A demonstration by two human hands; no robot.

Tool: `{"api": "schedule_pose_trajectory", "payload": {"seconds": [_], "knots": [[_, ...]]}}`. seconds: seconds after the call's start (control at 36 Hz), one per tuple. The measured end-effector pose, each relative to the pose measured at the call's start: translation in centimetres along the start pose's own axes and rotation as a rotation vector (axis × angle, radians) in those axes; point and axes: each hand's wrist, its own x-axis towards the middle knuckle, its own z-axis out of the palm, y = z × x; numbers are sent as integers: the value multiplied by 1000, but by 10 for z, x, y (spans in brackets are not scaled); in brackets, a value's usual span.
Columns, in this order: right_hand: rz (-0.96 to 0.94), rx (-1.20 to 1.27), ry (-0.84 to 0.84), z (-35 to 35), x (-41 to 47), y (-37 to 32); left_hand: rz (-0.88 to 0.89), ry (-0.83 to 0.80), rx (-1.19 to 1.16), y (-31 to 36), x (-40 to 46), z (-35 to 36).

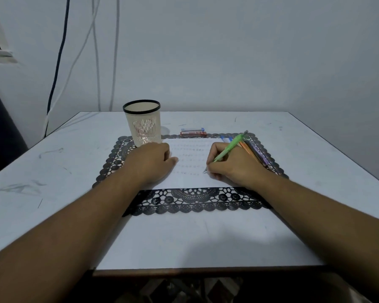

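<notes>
A white sheet of paper (189, 162) with faint rows of writing lies on a black lace placemat (195, 199). My right hand (234, 165) grips a green mechanical pencil (227, 150), its tip touching the paper near the lower written rows. My left hand (150, 161) rests on the paper's left side with fingers curled under, holding nothing. A cream mesh pen holder (143, 123) with a black rim stands upright just behind my left hand.
Several pens and pencils (253, 150) lie on the placemat's right side behind my right hand. A red lead case (193, 133) and a blue-white one lie beyond the paper. The white table (64, 160) meets a wall at the back; cables hang at the left.
</notes>
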Motion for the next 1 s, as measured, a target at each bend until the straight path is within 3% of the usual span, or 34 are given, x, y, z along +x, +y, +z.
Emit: {"api": "schedule_pose_trajectory", "payload": {"seconds": [1.0], "knots": [[12, -53, -3, 1, 0, 1, -19, -75, -62, -2, 4, -3]]}}
